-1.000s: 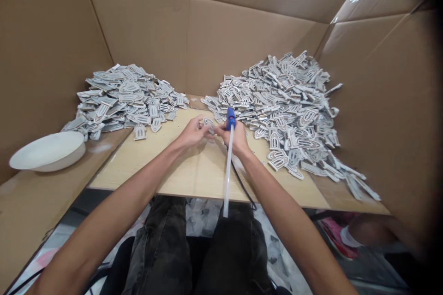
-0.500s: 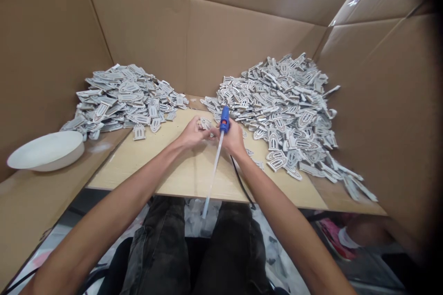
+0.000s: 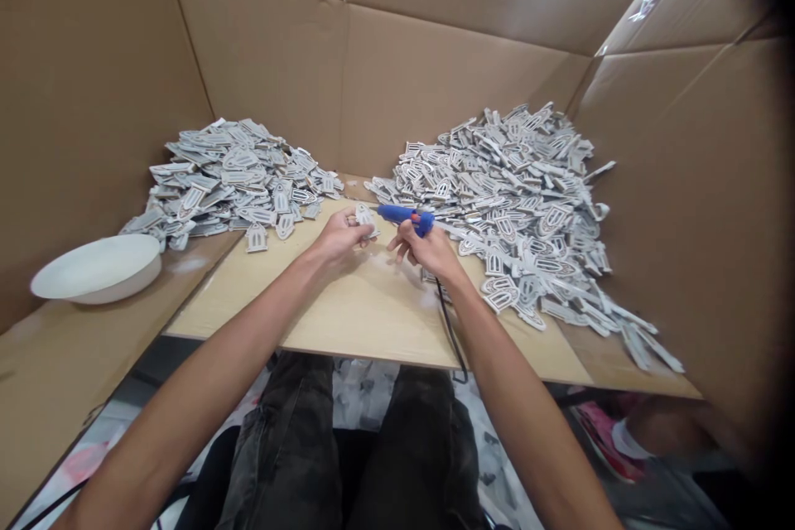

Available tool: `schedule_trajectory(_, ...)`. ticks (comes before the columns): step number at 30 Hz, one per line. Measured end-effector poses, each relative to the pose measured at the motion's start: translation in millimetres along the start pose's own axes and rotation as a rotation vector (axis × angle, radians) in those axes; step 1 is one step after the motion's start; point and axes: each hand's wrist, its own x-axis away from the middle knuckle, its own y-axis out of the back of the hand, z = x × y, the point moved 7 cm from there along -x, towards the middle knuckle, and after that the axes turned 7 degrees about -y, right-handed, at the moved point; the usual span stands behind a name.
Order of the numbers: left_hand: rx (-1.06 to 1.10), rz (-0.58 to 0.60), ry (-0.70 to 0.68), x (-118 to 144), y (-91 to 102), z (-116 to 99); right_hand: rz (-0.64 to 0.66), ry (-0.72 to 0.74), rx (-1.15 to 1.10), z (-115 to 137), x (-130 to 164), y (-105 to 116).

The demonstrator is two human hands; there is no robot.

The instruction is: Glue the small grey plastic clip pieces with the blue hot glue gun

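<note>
My left hand (image 3: 341,235) pinches a small white arched window-shaped piece (image 3: 365,219), held upright above the pale wooden board (image 3: 348,306). In my right hand (image 3: 428,248) is a blue hot glue gun (image 3: 403,218), lying level with its nozzle pointing left, at or very near the piece. Whether the tip touches it I cannot tell. A clear glue stick runs from the gun's rear to the right, and a black cord (image 3: 448,323) hangs below my right wrist.
A large pile of similar pieces (image 3: 515,190) rises on the right, a smaller pile (image 3: 236,170) on the left. A white bowl (image 3: 99,265) stands at far left. Cardboard walls (image 3: 460,66) enclose the back and sides. Another person's leg (image 3: 671,431) shows below at right.
My right hand has turned the glue gun from upright to level, nozzle now leftward at the piece, and moved slightly right. My left hand still holds the piece, now more visible.
</note>
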Motion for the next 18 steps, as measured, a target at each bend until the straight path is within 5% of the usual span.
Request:
schedule_trajectory(10,0.027,0.035,-0.052,-2.1,-1.9,0.4,0.019,0.019,0.074,-3.2,-1.0,-3.3)
schedule_trajectory(18,-0.035,0.053,-0.113,-4.6,1.1,5.1,-0.114,-0.034,0.372,8.3,7.6,3.5)
